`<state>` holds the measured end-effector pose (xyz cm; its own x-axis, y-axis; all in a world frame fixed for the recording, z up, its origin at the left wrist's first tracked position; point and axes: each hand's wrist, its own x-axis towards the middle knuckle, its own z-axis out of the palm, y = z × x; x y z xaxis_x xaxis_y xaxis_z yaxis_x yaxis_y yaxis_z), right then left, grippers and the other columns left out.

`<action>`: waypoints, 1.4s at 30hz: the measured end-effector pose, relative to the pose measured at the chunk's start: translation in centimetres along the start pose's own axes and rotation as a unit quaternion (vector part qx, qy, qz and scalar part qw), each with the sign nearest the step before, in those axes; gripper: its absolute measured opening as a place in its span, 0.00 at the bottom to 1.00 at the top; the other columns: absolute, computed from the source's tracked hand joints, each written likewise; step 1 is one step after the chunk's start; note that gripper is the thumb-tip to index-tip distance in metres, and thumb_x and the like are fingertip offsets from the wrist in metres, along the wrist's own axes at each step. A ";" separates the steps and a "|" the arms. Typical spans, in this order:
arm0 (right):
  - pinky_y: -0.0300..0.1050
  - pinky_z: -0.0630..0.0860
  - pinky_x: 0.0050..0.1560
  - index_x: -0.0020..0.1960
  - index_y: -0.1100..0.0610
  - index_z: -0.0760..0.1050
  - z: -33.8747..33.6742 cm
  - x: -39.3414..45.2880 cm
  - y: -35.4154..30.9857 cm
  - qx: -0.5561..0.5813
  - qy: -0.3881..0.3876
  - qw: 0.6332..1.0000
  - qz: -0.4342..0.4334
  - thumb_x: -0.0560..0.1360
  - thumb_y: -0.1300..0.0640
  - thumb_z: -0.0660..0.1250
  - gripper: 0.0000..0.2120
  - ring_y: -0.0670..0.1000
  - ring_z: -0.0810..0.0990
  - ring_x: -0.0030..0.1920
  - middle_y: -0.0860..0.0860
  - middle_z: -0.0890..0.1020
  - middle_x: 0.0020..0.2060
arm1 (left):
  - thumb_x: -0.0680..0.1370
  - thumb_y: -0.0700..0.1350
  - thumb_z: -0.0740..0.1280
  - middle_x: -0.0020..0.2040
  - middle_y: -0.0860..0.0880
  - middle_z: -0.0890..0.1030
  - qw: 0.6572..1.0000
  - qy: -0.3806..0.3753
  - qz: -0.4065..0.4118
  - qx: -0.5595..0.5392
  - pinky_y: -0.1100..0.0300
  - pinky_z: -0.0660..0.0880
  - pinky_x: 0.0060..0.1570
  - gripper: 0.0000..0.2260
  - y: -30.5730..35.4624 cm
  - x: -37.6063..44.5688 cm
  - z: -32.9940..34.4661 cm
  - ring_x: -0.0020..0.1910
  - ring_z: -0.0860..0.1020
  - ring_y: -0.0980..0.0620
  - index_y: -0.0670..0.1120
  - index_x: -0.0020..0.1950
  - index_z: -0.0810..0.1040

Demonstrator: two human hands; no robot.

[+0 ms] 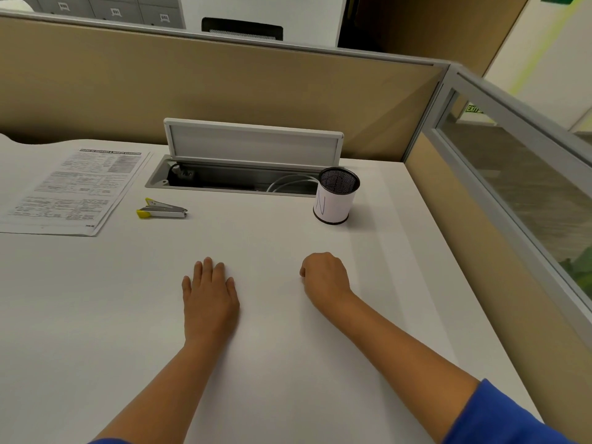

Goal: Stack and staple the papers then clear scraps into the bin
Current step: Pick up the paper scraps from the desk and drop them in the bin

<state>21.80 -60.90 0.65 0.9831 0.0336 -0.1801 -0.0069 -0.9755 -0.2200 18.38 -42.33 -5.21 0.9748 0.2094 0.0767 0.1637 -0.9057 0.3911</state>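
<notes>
Left hand [209, 296] flat on desk [288, 363]; right hand [325, 274] fisted; stapler [161, 210] beside papers [77, 187].

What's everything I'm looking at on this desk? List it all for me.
papers: one stack, white with black print, far left of the desk
stapler: one, silver and yellow, right of the papers
mesh cup: one, black with a white paper wrap, far right, by the cable tray
cable tray: one, grey, lid raised, cables inside, at the desk's back
desk: one, white
partition: tan panels, behind and to the right
left hand: flat on the desk
right hand: fingers curled, resting on the desk, nothing visibly held
</notes>
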 end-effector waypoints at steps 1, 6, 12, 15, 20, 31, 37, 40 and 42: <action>0.37 0.60 0.28 0.28 0.59 0.70 0.0 -0.1 0.0 -0.007 0.001 1.000 0.000 0.68 0.74 0.60 0.14 0.52 0.73 0.31 0.54 0.72 0.27 | 0.80 0.45 0.52 0.72 0.43 0.66 1.000 0.000 0.000 -0.001 0.45 0.55 0.72 0.17 0.0 0.0 0.0 0.73 0.59 0.43 0.41 0.66 0.68; 0.38 0.58 0.28 0.31 0.62 0.71 0.5 0.2 0.2 0.006 0.001 1.000 0.007 0.69 0.72 0.61 0.10 0.50 0.72 0.28 0.54 0.73 0.27 | 0.80 0.45 0.52 0.72 0.43 0.65 1.000 0.001 0.000 -0.003 0.45 0.54 0.72 0.18 0.0 0.0 0.0 0.74 0.58 0.43 0.41 0.67 0.68; 0.48 0.79 0.50 0.53 0.64 0.79 0.5 -0.3 1.6 0.056 0.023 0.997 -0.048 0.71 0.66 0.60 0.13 0.57 0.82 0.51 0.58 0.84 0.49 | 0.80 0.45 0.52 0.73 0.43 0.64 1.000 0.000 -0.002 -0.007 0.45 0.53 0.73 0.18 0.1 0.0 0.0 0.74 0.57 0.43 0.41 0.68 0.67; 0.39 0.75 0.45 0.53 0.59 0.79 0.4 -0.3 2.5 0.132 0.026 0.990 -0.038 0.72 0.63 0.61 0.13 0.53 0.81 0.47 0.53 0.84 0.45 | 0.80 0.45 0.52 0.73 0.43 0.64 1.000 0.000 -0.001 -0.007 0.45 0.53 0.73 0.18 0.1 0.0 0.0 0.74 0.58 0.43 0.41 0.68 0.67; 0.39 0.73 0.42 0.52 0.59 0.79 -0.5 0.6 4.1 0.268 0.004 0.963 0.023 0.72 0.65 0.63 0.11 0.48 0.75 0.38 0.43 0.74 0.31 | 0.80 0.45 0.52 0.72 0.43 0.65 1.000 0.000 -0.001 -0.008 0.45 0.54 0.72 0.18 0.1 0.0 -0.1 0.73 0.59 0.43 0.41 0.68 0.67; 0.45 0.76 0.48 0.47 0.58 0.78 -9.2 8.6 5.2 0.297 0.182 0.937 0.027 0.70 0.68 0.65 0.09 0.52 0.76 0.36 0.48 0.74 0.29 | 0.80 0.44 0.52 0.73 0.43 0.63 1.000 0.003 -0.001 -0.009 0.46 0.52 0.73 0.18 0.3 -0.1 -0.3 0.75 0.56 0.44 0.41 0.69 0.66; 0.45 0.74 0.54 0.50 0.59 0.80 -11.3 12.6 5.6 0.159 0.237 0.958 0.041 0.72 0.67 0.63 0.11 0.57 0.79 0.54 0.56 0.83 0.52 | 0.81 0.45 0.51 0.74 0.44 0.62 1.000 0.001 -0.002 -0.007 0.46 0.51 0.74 0.19 0.5 -0.2 -0.4 0.75 0.55 0.44 0.42 0.69 0.65; 0.46 0.74 0.56 0.55 0.59 0.79 -11.3 13.0 5.4 0.126 0.207 0.970 0.025 0.73 0.62 0.68 0.11 0.58 0.78 0.56 0.57 0.82 0.55 | 0.81 0.45 0.51 0.74 0.44 0.62 1.000 0.001 -0.002 -0.007 0.47 0.51 0.74 0.19 0.5 -0.2 -0.5 0.75 0.55 0.44 0.42 0.70 0.65; 0.46 0.74 0.54 0.54 0.59 0.80 -10.9 12.1 4.8 0.122 0.218 0.968 -0.001 0.74 0.61 0.67 0.10 0.58 0.79 0.55 0.57 0.83 0.53 | 0.81 0.45 0.51 0.74 0.43 0.62 1.000 0.000 -0.005 -0.003 0.46 0.51 0.74 0.19 0.3 -0.1 -0.4 0.75 0.55 0.44 0.42 0.70 0.65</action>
<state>35.68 -67.51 7.86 0.9665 -0.1125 0.2306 0.0034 -0.8930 -0.4500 18.28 -42.52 -4.76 0.9732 0.2181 0.0730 0.1721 -0.9011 0.3981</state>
